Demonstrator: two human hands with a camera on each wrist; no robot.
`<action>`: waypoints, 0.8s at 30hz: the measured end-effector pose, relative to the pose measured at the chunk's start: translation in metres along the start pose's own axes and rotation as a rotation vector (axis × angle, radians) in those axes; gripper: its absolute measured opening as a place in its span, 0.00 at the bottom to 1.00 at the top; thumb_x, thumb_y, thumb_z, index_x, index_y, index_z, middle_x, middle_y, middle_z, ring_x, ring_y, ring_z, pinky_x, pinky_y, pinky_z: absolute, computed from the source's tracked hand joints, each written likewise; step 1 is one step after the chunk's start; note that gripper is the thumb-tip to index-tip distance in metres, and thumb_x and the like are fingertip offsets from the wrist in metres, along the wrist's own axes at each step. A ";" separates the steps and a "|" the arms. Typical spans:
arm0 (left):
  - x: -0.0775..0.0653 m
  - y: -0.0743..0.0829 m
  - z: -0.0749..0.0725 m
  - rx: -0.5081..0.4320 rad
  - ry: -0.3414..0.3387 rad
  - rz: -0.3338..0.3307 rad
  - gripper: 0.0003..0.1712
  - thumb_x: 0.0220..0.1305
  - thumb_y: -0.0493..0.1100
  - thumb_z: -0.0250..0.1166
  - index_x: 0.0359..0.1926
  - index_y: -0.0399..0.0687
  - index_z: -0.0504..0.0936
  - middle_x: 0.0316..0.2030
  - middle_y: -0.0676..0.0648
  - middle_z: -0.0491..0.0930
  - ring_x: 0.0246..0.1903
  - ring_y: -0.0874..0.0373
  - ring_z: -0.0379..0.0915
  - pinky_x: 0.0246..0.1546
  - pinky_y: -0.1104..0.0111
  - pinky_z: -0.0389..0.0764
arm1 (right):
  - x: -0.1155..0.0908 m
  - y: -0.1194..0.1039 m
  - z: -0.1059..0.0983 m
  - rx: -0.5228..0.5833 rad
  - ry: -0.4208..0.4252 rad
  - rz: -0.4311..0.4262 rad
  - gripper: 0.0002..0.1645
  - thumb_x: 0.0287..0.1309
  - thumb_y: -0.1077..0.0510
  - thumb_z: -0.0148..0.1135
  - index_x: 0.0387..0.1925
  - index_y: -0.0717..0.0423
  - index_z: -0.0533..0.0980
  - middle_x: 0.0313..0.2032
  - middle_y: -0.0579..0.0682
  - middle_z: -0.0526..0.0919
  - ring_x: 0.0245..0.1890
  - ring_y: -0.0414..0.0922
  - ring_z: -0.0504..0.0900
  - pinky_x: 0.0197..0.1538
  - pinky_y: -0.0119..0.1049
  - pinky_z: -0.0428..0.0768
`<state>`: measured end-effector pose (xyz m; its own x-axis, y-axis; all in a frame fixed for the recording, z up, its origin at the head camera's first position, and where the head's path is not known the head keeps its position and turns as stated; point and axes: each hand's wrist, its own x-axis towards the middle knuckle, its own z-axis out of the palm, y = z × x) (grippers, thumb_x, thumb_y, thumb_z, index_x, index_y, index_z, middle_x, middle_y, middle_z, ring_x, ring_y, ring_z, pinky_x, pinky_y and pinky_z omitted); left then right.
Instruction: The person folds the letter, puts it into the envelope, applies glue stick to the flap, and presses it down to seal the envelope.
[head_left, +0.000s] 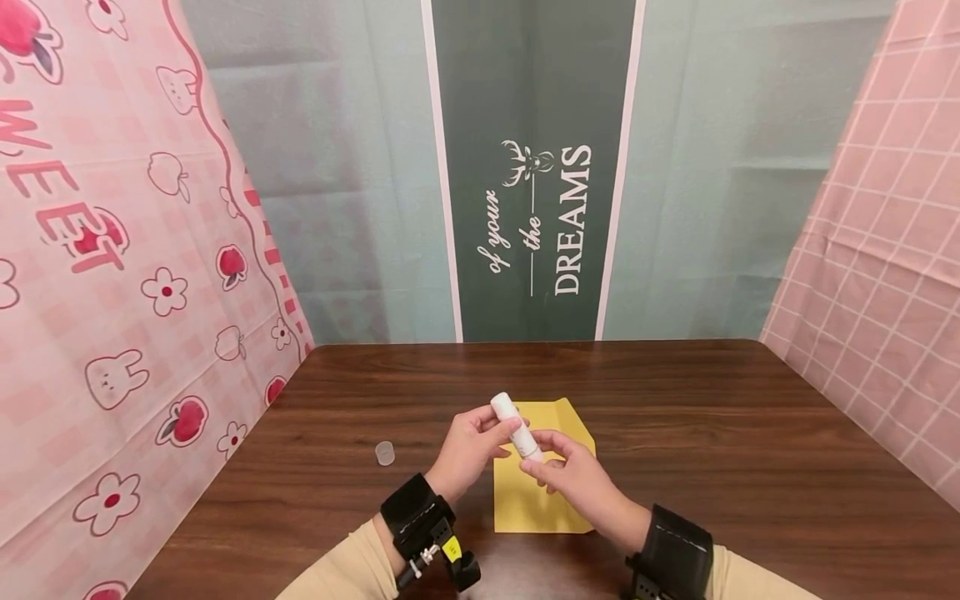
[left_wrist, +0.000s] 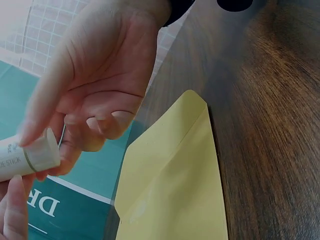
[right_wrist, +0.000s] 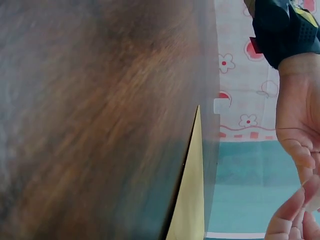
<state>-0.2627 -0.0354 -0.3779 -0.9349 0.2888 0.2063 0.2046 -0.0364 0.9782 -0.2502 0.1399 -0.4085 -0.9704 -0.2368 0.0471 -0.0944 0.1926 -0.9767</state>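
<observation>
The left hand (head_left: 467,446) and the right hand (head_left: 576,477) pinch the white glue stick (head_left: 517,430) between curled fingers; it seems light, stiff, slightly slippery, best held around its middle.

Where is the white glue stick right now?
In the head view, the white glue stick is low, just right of centre, held up by the left hand and right hand near the yellow envelope.

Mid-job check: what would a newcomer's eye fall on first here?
Probably the bright yellow envelope, lying on the dark wooden table. Over it, the hands, left and right, hold a white glue stick. A small translucent cap rests on the table to their left.
</observation>
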 end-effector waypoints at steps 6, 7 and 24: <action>0.002 -0.006 -0.002 0.000 -0.011 0.003 0.16 0.64 0.40 0.60 0.47 0.30 0.78 0.41 0.36 0.81 0.36 0.59 0.77 0.38 0.57 0.79 | 0.000 0.004 -0.004 0.041 -0.080 -0.014 0.30 0.61 0.55 0.60 0.59 0.68 0.66 0.41 0.56 0.78 0.25 0.43 0.75 0.29 0.32 0.74; 0.003 -0.010 -0.003 -0.003 -0.011 0.005 0.16 0.64 0.40 0.60 0.47 0.31 0.78 0.41 0.36 0.81 0.37 0.59 0.78 0.38 0.57 0.79 | 0.000 0.004 -0.005 0.056 -0.110 -0.012 0.32 0.62 0.54 0.58 0.61 0.69 0.64 0.42 0.58 0.78 0.26 0.43 0.75 0.29 0.32 0.74; 0.008 -0.022 -0.005 0.007 -0.002 0.014 0.19 0.62 0.47 0.63 0.47 0.36 0.79 0.40 0.42 0.83 0.39 0.57 0.79 0.39 0.59 0.79 | -0.001 0.007 -0.004 0.063 -0.118 -0.032 0.35 0.62 0.54 0.58 0.65 0.65 0.58 0.42 0.63 0.79 0.26 0.44 0.76 0.30 0.32 0.75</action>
<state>-0.2762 -0.0373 -0.3972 -0.9313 0.2903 0.2202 0.2200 -0.0338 0.9749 -0.2509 0.1455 -0.4140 -0.9339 -0.3528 0.0574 -0.1075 0.1242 -0.9864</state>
